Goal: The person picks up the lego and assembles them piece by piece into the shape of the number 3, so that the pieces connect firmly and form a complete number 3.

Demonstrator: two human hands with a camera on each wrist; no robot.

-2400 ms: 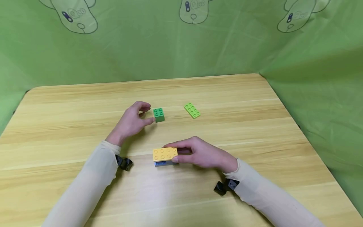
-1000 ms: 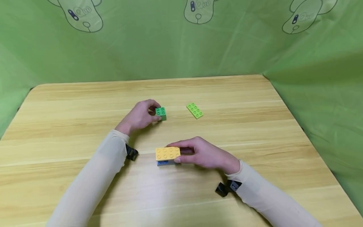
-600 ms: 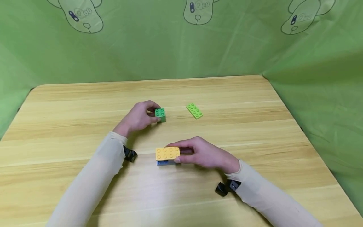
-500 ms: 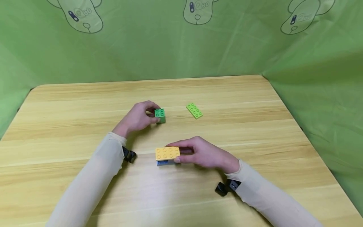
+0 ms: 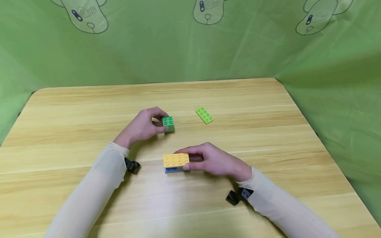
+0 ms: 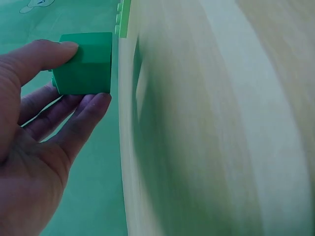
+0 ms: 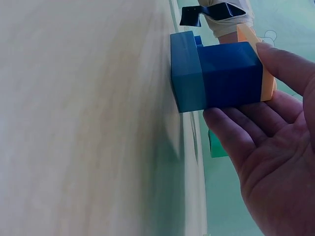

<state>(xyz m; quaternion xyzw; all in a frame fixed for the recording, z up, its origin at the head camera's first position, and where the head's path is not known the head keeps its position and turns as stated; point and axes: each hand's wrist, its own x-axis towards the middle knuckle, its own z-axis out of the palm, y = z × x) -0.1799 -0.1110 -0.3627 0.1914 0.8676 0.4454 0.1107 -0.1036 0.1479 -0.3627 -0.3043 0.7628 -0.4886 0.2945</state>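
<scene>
My left hand [image 5: 143, 125] pinches a small green toy brick [image 5: 168, 123] with two rows of studs, thumb on the near side. In the left wrist view the fingers curl under the brick [image 6: 84, 64], and a gap shows between it and the tabletop. Nearer the front, my right hand [image 5: 212, 160] grips a stack by its right end. A yellow plate [image 5: 175, 160] with studs tops it. In the right wrist view a dark blue brick [image 7: 231, 73] sits under the plate, on a longer, greyish-blue base piece [image 7: 188, 73].
A lime-green studded plate [image 5: 204, 115] lies flat on the wooden table [image 5: 244, 132], right of the green brick. Black wrist cameras [image 5: 132, 166] are strapped over both sleeves. Green cloth [image 5: 154, 56] hangs behind the table and along its right side.
My left hand, first beside the green brick with its fingers apart, has taken hold of it and drawn it slightly toward the front. The right hand and its stack stay in place.
</scene>
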